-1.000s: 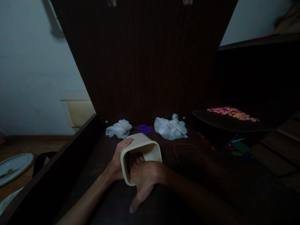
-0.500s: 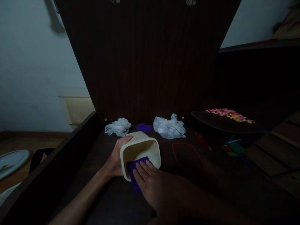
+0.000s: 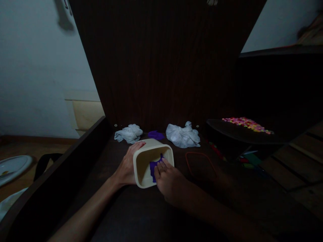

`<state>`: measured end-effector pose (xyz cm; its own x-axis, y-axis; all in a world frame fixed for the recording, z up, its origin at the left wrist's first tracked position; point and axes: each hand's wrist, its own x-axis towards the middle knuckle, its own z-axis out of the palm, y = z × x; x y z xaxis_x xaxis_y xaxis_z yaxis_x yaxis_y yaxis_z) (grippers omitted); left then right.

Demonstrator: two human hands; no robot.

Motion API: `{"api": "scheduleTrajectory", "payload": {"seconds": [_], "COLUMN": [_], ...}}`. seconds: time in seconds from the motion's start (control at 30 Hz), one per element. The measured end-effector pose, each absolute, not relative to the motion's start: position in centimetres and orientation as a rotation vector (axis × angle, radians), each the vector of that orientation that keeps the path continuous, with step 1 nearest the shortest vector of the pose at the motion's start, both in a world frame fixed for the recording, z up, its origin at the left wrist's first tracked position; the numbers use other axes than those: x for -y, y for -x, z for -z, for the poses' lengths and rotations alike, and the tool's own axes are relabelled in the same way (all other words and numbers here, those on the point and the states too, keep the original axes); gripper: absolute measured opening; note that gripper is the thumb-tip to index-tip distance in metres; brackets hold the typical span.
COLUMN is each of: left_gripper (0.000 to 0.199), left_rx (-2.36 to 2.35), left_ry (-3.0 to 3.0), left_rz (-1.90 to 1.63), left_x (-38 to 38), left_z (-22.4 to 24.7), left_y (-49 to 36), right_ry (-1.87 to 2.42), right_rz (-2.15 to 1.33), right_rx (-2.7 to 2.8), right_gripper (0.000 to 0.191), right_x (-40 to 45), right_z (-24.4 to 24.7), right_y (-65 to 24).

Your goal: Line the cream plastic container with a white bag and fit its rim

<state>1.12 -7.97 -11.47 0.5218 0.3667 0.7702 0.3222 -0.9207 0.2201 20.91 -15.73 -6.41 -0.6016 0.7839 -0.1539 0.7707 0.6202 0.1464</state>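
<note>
A cream plastic container [image 3: 151, 144] lies tilted, its square opening facing me. My left hand [image 3: 128, 165] grips it from the left side, fingers over its top. Inside the opening, my right hand [image 3: 168, 179] presses a purple cloth [image 3: 153, 168] against the inner wall, its fingertips bent over the cloth. Behind the container, a second purple cloth [image 3: 155, 135] lies on the dark surface between two pale crumpled bundles, one on the left [image 3: 129, 133] and a knotted one on the right [image 3: 183, 135].
A reddish rectangular ring [image 3: 201, 153] lies right of the container. Farther right, a dark shelf [image 3: 219, 127] bears small colourful pieces [image 3: 248, 124]. A dark raised edge [image 3: 63, 159] runs along the left, and a tall dark panel [image 3: 161, 67] stands behind.
My right hand has moved up and deeper into the container with the purple cloth, its fingers now more bent. The container has shifted slightly right and up in the view.
</note>
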Motion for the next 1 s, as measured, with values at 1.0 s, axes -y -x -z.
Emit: {"api": "scheduleTrajectory", "payload": {"seconds": [1.0], "left_gripper": [0.09], "left_rx": [-0.693], "left_ry": [-2.568], "left_rz": [-1.412], "left_x": [8.4], "left_z": [12.2], "left_y": [-2.0], "right_ry": [-1.818], "right_rz": [0.437], "right_rx": [-2.756], "right_gripper": [0.035], "right_x": [15.7], "right_z": [4.2], "right_y": [-15.9]}}
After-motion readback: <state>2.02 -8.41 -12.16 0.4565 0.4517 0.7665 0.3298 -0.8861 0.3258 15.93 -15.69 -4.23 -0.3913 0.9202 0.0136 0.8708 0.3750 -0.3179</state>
